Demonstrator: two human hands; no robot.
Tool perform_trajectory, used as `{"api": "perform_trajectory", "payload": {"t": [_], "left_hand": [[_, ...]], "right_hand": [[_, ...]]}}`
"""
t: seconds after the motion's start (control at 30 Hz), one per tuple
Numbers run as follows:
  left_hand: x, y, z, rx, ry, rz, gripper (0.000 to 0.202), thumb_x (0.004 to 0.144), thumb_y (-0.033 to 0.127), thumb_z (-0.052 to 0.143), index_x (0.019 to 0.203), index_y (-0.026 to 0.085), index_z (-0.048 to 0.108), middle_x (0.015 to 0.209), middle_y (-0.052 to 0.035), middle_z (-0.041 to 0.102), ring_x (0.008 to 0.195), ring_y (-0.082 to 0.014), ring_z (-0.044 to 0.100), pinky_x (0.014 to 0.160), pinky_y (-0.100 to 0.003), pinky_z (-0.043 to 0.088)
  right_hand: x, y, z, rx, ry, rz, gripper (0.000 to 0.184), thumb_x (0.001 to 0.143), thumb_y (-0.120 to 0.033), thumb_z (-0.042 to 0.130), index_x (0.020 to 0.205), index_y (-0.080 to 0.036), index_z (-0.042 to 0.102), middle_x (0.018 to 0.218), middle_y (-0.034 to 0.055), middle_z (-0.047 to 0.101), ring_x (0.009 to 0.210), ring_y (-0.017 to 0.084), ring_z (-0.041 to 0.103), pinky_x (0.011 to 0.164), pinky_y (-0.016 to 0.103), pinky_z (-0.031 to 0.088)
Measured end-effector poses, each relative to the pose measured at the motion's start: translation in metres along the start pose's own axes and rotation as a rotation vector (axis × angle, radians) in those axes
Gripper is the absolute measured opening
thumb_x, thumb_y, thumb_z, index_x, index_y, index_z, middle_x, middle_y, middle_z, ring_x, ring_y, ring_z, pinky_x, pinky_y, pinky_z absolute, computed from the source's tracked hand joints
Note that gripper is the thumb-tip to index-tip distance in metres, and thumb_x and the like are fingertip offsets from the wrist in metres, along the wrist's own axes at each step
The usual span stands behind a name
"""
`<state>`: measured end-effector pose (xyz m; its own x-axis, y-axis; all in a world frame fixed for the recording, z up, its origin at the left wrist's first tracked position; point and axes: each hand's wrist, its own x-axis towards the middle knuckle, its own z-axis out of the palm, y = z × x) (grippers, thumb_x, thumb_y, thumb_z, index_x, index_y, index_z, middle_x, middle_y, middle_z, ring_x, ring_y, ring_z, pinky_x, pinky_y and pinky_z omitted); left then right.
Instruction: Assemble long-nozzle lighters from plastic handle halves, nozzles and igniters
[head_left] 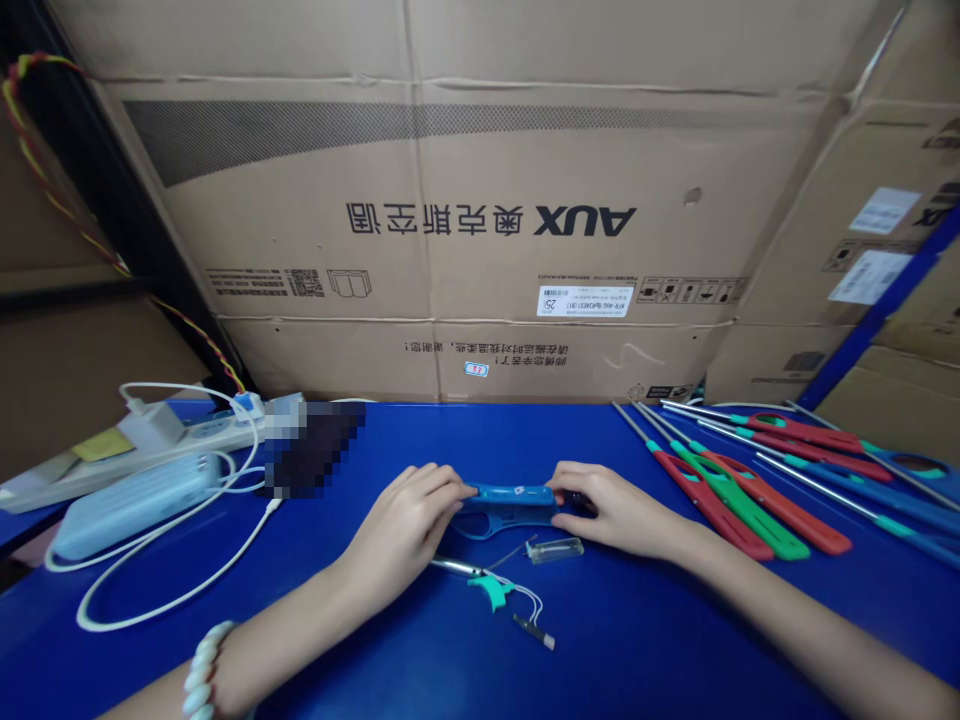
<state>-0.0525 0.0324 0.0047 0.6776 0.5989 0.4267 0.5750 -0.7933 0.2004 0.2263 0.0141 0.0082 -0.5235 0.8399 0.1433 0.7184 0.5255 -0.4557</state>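
Left hand [418, 508] and right hand [616, 508], both pinched on one blue casing [504, 496]; nearby, one teal piece [492, 592]

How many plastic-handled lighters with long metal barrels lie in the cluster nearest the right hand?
3: the red-handled lighter, nearest the right hand; the green-handled lighter, middle; the orange-red-handled lighter, on the right. None there seems hidden.

Blue tabletop [405, 665], lg cardbd [480, 150] w/ upside-down AUX print behind, blk post [124, 210] at L.
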Motion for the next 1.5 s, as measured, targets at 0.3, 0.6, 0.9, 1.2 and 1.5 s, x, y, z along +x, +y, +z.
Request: {"api": "perform_trajectory", "payload": {"t": [0.3, 0.6, 0.9, 1.2, 1.5], "left_hand": [[0.026, -0.021, 0.014, 0.153, -0.091, -0.037, 0.021, 0.090, 0.008, 0.049, 0.097, 0.016, 0.066, 0.091, -0.0047, 0.066, 0.084, -0.0214, 0.059, 0.076, -0.035, 0.047], [0.015, -0.038, 0.001, 0.222, -0.038, -0.281, 0.033, 0.096, 0.027, 0.043, 0.126, 0.019, 0.053, 0.131, -0.0110, 0.050, 0.123, -0.0296, 0.041, 0.095, -0.049, 0.039], [0.005, -0.078, 0.007, 0.313, -0.087, -0.590, 0.051, 0.095, 0.042, 0.035, 0.137, 0.014, 0.042, 0.145, -0.0196, 0.033, 0.135, -0.0434, 0.020, 0.091, -0.077, 0.022], [0.014, -0.065, -0.011, 0.199, -0.044, -0.359, 0.035, 0.097, 0.037, 0.037, 0.126, 0.022, 0.050, 0.134, -0.0117, 0.045, 0.126, -0.0303, 0.036, 0.100, -0.053, 0.030], [0.017, -0.015, -0.008, -0.074, -0.182, 0.042, 0.019, 0.095, 0.023, 0.049, 0.112, 0.025, 0.058, 0.118, -0.0052, 0.054, 0.114, -0.0242, 0.045, 0.097, -0.042, 0.032]], "right_hand": [[-0.002, -0.001, -0.001, -0.013, -0.051, 0.057, 0.035, 0.086, -0.036, 0.061, 0.118, -0.020, 0.063, 0.096, 0.0052, 0.059, 0.078, 0.018, 0.058, 0.067, 0.026, 0.044], [-0.005, 0.003, -0.005, -0.026, 0.005, 0.055, 0.027, 0.088, -0.033, 0.058, 0.110, -0.019, 0.064, 0.090, 0.0043, 0.060, 0.079, 0.018, 0.058, 0.073, 0.029, 0.045], [-0.006, 0.002, -0.009, -0.108, 0.101, 0.046, 0.022, 0.093, -0.025, 0.046, 0.107, -0.017, 0.061, 0.099, 0.0077, 0.064, 0.088, 0.021, 0.061, 0.081, 0.034, 0.047], [-0.002, 0.027, 0.002, -0.375, 0.130, -0.064, 0.030, 0.100, -0.028, 0.034, 0.114, -0.021, 0.059, 0.106, 0.0084, 0.063, 0.101, 0.023, 0.057, 0.092, 0.045, 0.043], [0.003, 0.026, 0.001, -0.525, 0.241, -0.132, 0.024, 0.095, -0.025, 0.046, 0.107, -0.015, 0.064, 0.101, 0.0145, 0.055, 0.088, 0.026, 0.051, 0.075, 0.042, 0.045]]}}
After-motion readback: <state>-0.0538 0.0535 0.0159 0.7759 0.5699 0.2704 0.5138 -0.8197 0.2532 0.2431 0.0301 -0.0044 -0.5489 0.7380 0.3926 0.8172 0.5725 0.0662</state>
